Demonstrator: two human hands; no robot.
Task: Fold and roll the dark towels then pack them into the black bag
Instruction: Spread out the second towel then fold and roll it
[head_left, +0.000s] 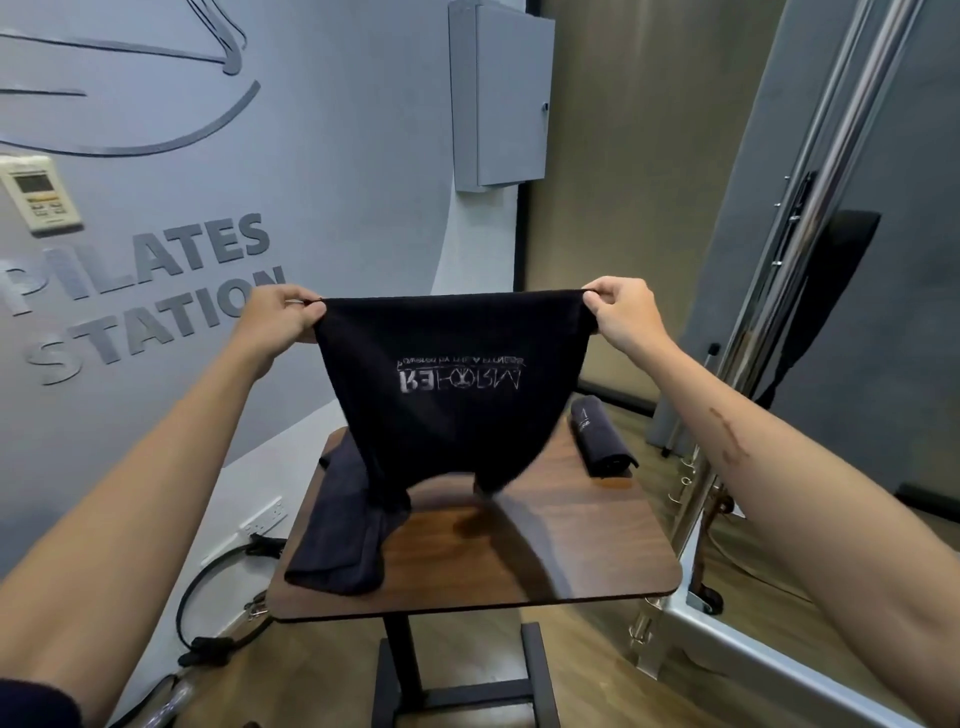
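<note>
- The dark towel (452, 384) hangs in the air above the wooden surface (545, 551), stretched by its top edge between both hands, and its lower part is blurred.
- Pale lettering on the held cloth reads upside down and mirrored from this view.
- The left hand (278, 317) pinches the top left corner, with its fingers (304, 312) curled round the cloth and the thumb closed against them.
- The right hand (623, 312) pinches the top right corner in the same way, fingers bent tight on the fabric.
- Both bare forearms reach up and forward from the lower corners of the view, and the top edge of the cloth runs nearly level between the two hands.
- A second towel (343, 525) lies loose and crumpled on the left part of the surface, one end drooping at the near left edge; whether the hanging cloth touches it cannot be told.
- A rolled towel (602, 439) lies at the far right corner of the surface, well apart from the crumpled one.
- The surface stands on a black column and base on a wood floor.
- Behind it, a grey wall (337, 156) bears raised letters, a thermostat panel (41, 192) and a grey metal cabinet (501, 96).
- A chrome frame (779, 291) rises at the right, and a black ring with cord (208, 592) lies on the floor at the left.
</note>
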